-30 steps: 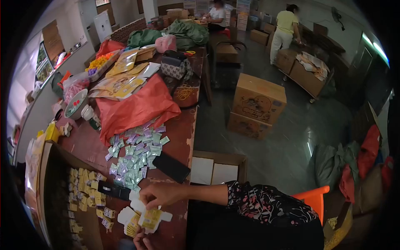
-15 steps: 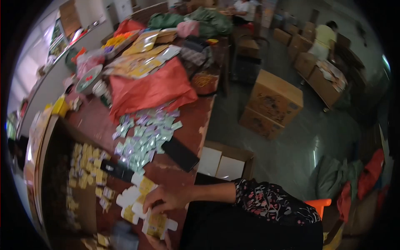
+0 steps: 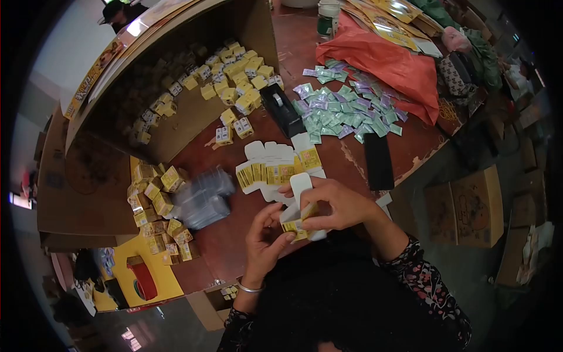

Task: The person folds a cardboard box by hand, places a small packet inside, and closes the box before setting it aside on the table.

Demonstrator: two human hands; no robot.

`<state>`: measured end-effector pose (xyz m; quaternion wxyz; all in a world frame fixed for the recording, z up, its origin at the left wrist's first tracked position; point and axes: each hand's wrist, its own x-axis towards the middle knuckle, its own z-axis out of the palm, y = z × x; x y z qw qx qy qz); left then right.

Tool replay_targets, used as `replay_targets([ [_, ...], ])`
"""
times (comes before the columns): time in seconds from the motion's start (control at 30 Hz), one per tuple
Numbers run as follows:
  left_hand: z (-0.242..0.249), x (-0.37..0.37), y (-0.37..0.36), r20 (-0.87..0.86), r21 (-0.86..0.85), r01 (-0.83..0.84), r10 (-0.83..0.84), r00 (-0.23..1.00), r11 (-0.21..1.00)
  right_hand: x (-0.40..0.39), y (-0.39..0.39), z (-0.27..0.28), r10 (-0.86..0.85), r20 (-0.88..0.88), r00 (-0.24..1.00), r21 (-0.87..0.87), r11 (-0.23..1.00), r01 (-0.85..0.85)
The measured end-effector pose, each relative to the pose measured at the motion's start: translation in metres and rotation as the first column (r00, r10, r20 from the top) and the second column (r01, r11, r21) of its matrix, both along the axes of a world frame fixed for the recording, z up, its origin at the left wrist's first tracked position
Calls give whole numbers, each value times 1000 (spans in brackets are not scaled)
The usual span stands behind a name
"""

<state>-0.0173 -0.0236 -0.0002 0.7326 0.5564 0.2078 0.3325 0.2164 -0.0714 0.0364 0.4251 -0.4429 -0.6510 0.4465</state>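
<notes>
Between my two hands is a small yellow-and-white carton (image 3: 290, 227), squared up with a white end flap standing. My left hand (image 3: 264, 239) grips its left side with thumb and fingers. On the other side, my right hand (image 3: 335, 205) pinches the carton near the raised flap. Just beyond my hands lie flat, unfolded yellow-and-white cartons (image 3: 272, 173), overlapping on the red tabletop (image 3: 234, 258). Left of them sits a bundle of clear plastic pieces (image 3: 205, 199), smeared in this view.
Finished-looking small boxes (image 3: 155, 202) pile up at left. A large cardboard box (image 3: 193, 126) on its side holds yellow-and-white cubes (image 3: 237, 76). Green and purple sachets (image 3: 346, 108) spread beside a red sack (image 3: 387, 70). A black tape dispenser (image 3: 281, 108) and dark phone-like slab (image 3: 379, 161) lie nearby.
The view has swung left and down, bringing both hands to the middle. My right hand has moved from the flat cartons to the carton, which now stands opened out between both hands.
</notes>
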Motion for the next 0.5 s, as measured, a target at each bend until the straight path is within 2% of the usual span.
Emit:
replay_targets([
  [0.07, -23, -12, 2, -17, 98, 46, -45, 999, 994, -6, 2, -8, -56, -220, 974, -55, 997, 44],
  [0.1, 1, -2, -1, 78, 23, 75, -77, 994, 997, -6, 2, -9, -32, -271, 962, -88, 996, 9],
  [0.2, -9, 3, -3, 79, -141, 59, -48, 996, 988, -23, 4, -24, -53, -344, 937, -13, 999, 52],
  [0.23, -13, 3, -3, 152, -216, 88, -55, 987, 972, -28, 4, -24, -71, -442, 894, -38, 997, 60],
  [0.3, -22, -1, -5, 290, -356, 160, -54, 955, 921, -26, 8, -35, -42, -477, 878, -14, 999, 40],
  [0.5, -21, 3, -4, 375, -435, 209, -35, 926, 876, -31, 11, -45, 50, -526, 849, -35, 996, -80],
])
